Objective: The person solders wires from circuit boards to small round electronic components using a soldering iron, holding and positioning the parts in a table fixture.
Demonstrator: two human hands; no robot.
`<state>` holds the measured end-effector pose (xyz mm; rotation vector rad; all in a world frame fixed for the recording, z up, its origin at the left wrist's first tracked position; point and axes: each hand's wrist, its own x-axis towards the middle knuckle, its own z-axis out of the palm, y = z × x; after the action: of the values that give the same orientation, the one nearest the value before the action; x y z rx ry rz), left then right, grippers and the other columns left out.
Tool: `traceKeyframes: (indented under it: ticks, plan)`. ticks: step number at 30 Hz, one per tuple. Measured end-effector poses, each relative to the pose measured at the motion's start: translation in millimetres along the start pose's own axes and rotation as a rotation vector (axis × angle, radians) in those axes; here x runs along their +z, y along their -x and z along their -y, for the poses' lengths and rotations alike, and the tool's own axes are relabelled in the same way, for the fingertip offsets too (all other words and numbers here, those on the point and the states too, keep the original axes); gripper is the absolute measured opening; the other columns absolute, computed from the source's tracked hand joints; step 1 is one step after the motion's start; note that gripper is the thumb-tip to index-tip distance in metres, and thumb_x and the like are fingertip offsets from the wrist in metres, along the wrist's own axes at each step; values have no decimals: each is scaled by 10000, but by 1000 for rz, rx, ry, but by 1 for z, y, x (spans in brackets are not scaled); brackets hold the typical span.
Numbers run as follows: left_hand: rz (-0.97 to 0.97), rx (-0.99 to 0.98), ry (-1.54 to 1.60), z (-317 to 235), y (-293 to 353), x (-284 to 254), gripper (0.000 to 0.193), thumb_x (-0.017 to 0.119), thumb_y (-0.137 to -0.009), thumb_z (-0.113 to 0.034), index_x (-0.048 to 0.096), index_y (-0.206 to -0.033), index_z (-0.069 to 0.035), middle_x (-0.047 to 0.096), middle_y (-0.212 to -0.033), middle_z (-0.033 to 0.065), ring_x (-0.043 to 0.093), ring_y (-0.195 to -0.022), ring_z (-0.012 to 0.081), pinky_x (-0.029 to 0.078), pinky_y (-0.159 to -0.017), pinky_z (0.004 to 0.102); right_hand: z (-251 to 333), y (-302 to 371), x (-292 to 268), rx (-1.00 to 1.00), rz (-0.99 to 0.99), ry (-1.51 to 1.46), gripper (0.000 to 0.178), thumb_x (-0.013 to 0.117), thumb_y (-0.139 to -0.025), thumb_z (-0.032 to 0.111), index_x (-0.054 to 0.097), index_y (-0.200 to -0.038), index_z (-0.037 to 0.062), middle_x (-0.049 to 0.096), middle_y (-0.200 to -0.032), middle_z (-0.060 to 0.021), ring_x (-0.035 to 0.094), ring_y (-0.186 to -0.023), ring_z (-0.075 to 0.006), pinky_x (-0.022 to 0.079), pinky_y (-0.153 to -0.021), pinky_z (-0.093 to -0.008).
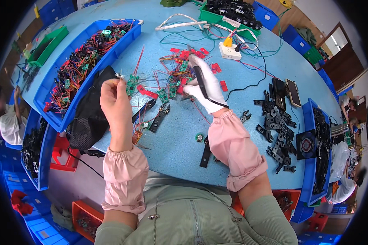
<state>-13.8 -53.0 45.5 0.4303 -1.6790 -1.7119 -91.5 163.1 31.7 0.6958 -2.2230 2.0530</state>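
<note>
My left hand, bare, is closed in a pinch on a small white piece, too small to name surely. Beside its fingertips stands a green circuit board with red wires. In my right hand, white-gloved, is a black-handled soldering iron; its cord passes over the wrist. Under and beside that hand lies a heap of green boards, coloured wires and red boards. More green boards lie between the hands. Pink sleeve covers are on both forearms.
A long blue bin of wired boards stands left, with a black mesh bag beside it. A white power strip sits at the back. Black plastic parts lie right, near a blue bin. Pliers-like black parts lie near the front.
</note>
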Motion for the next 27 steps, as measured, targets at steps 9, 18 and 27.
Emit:
traceKeyframes:
  ticks: [9, 18, 27]
  plan:
    - [-58, 122, -38, -7, -24, 15, 87, 619, -977, -110, 606, -944, -30, 553, -771, 2, 438, -622, 61, 352, -550, 212, -1, 3, -18, 83, -64, -128, 901, 665, -704, -111, 390, -1537, 97, 513, -1479, -180, 643, -817, -123, 515, -716, -251]
    - [20, 167, -7, -34, -12, 8, 58, 636, -958, -70, 623, -952, -14, 589, -818, 13, 471, -662, 72, 388, -603, 201, -3, 6, -10, 36, -102, 27, 861, 677, -732, -39, 399, -1536, 92, 511, -1488, -183, 665, -959, -214, 540, -819, -311]
    - [630, 823, -425, -50, 61, -7, 216, 683, -719, 59, 644, -893, -62, 685, -979, 47, 603, -811, 236, 476, -771, 317, 37, 62, -43, -94, -28, 252, 837, 705, -748, -6, 420, -1530, 87, 532, -1463, -155, 634, -1108, -258, 537, -898, -356]
